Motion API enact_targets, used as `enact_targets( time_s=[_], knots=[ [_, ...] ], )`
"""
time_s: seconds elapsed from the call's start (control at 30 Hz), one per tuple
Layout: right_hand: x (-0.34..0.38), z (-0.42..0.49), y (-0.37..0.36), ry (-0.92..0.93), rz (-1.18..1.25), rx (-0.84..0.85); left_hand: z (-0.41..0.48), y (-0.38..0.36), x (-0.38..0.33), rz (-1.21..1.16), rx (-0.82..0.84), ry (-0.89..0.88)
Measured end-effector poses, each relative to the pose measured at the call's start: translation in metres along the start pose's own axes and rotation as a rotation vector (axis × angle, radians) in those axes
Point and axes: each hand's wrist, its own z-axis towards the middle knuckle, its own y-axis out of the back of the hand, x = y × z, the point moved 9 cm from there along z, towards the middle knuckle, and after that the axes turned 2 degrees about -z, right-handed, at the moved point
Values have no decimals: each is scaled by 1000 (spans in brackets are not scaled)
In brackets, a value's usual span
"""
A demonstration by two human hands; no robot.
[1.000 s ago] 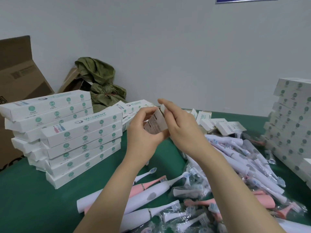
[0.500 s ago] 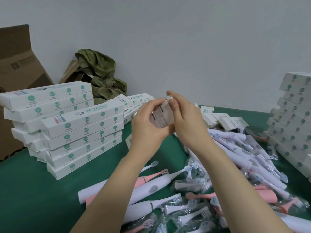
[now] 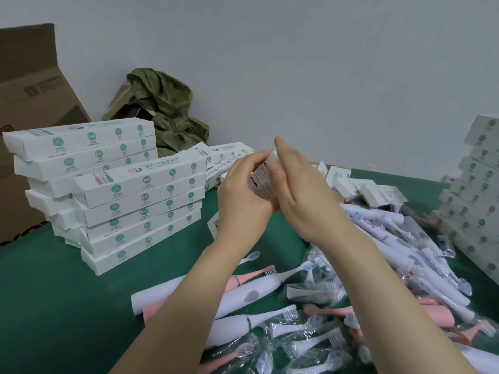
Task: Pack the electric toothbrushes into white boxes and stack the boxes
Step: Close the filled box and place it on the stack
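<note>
Above the middle of the green table (image 3: 54, 306), my left hand (image 3: 244, 201) and my right hand (image 3: 302, 190) together hold a white box (image 3: 263, 179) end-on, with its printed side facing me. My right fingers press its end flap. White and pink electric toothbrushes (image 3: 243, 295) lie loose below my arms, mixed with bagged brush heads (image 3: 318, 290). A stack of closed white boxes (image 3: 140, 201) stands at the left, and a second stack of boxes (image 3: 475, 201) at the right edge.
A brown cardboard carton (image 3: 29, 109) stands at the far left. An olive cloth bundle (image 3: 167, 114) sits on a smaller carton against the wall. Several small white boxes (image 3: 375, 193) and more long boxes (image 3: 224, 155) lie behind my hands.
The view has shifted slightly. My hands stay on the white box, and my right fingers have moved over its end flap.
</note>
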Motion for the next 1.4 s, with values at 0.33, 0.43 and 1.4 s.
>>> enact_targets(
  time_s=[0.33,0.43,1.4],
  knots=[
    [-43,-9,13,-438,666,-141,4,16,-20,-227,42,-78],
    [-75,-20,7,-688,382,-17,2,23,-39,-308,69,-198],
    [-32,-25,42,-438,377,-203,-8,22,-30,185,75,-94]
  ],
)
